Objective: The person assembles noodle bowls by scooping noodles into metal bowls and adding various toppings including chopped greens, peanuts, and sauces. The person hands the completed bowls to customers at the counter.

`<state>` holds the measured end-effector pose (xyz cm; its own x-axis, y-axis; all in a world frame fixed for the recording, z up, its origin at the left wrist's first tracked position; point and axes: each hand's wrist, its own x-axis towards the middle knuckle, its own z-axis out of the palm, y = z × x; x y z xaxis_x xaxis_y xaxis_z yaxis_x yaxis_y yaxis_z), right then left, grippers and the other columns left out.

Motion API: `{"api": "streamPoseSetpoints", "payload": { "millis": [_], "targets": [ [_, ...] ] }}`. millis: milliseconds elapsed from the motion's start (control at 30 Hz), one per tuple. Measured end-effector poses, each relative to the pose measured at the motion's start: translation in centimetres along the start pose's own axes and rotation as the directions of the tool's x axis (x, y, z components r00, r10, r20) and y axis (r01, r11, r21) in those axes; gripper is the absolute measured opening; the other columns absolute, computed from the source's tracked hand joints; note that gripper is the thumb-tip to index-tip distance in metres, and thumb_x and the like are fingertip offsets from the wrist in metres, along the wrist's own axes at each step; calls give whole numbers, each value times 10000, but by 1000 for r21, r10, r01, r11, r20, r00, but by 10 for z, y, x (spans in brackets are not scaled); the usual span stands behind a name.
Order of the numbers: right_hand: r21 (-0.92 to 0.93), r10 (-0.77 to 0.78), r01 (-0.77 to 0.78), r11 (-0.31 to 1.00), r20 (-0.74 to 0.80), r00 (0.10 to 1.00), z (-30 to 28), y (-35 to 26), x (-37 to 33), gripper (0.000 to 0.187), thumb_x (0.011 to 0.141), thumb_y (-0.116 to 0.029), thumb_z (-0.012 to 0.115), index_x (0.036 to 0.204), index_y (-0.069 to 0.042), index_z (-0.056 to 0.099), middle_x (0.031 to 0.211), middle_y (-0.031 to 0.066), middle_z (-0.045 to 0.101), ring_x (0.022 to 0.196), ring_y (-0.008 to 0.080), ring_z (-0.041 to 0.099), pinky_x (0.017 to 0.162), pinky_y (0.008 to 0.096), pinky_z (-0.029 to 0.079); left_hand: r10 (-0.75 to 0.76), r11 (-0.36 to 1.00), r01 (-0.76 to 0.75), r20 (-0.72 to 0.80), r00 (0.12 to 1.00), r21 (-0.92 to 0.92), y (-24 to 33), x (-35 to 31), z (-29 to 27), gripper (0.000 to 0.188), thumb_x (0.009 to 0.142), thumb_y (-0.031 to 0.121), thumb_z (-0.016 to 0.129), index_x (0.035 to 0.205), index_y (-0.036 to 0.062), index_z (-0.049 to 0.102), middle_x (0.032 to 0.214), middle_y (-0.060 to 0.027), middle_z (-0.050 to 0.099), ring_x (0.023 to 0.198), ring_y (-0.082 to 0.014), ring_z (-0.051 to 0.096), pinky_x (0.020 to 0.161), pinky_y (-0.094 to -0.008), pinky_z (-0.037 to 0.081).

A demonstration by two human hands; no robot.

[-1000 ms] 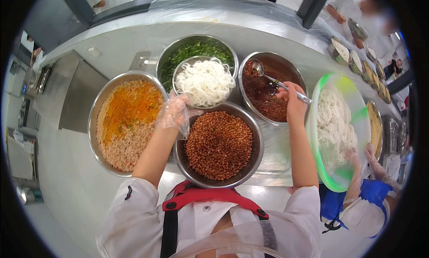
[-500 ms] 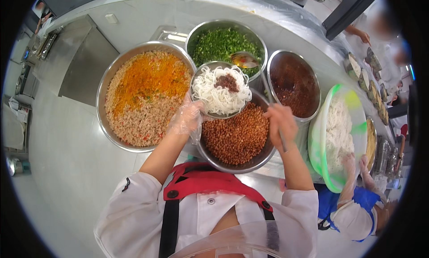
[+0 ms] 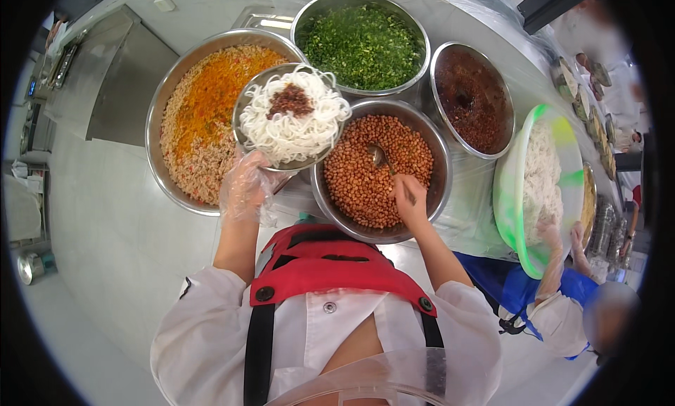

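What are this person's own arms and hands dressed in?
Loose white sleeves end around the elbows, the left one bearing a small dark mark. The left hand wears a clear, crinkled plastic glove; the right hand shows no glove.

Spoon (image 3: 377, 155) in the middle basin (image 3: 441, 177)!
Noodle bowl (image 3: 308, 163) left of it, greens basin (image 3: 424, 43) behind, sauce basin (image 3: 434, 79) right!

Left hand (image 3: 245, 184) is gloved and curled in a grip, its forearm (image 3: 235, 251) pointing pretty much straight ahead. Right hand (image 3: 409, 197) is bare, also gripping, with the right forearm (image 3: 444, 255) angled inward.
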<state>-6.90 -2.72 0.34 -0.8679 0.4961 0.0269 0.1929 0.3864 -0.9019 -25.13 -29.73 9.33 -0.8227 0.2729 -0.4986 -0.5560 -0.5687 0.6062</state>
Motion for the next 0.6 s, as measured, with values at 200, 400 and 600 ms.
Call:
{"api": "streamPoseSetpoints", "payload": {
  "millis": [200,400,600],
  "targets": [
    [333,300,-273,903,-31,954,-29,6,21,210,923,-132,477,949,54,571,770,132,622,588,148,605,572,251,473,-2,999,-2,-72,997,-51,5,10,-33,684,653,-49,470,1308,120,363,1181,-147,507,995,-352,564,717,-543,533],
    [536,340,-290,793,6,941,-73,-41,59,215,909,-174,490,936,27,563,791,148,625,584,142,581,560,255,473,106,990,-103,20,994,-98,15,2,-29,662,659,-53,450,1302,73,353,1192,-164,505,1030,-377,549,737,-571,526],
    [501,175,-148,853,-7,984,-56,-88,174,222,872,-189,552,950,17,585,789,139,634,597,134,588,609,255,481,75,983,-77,-19,997,-168,16,2,-40,716,616,-118,391,1309,51,339,1228,-172,492,1099,-378,516,873,-540,489]
  ]
}}
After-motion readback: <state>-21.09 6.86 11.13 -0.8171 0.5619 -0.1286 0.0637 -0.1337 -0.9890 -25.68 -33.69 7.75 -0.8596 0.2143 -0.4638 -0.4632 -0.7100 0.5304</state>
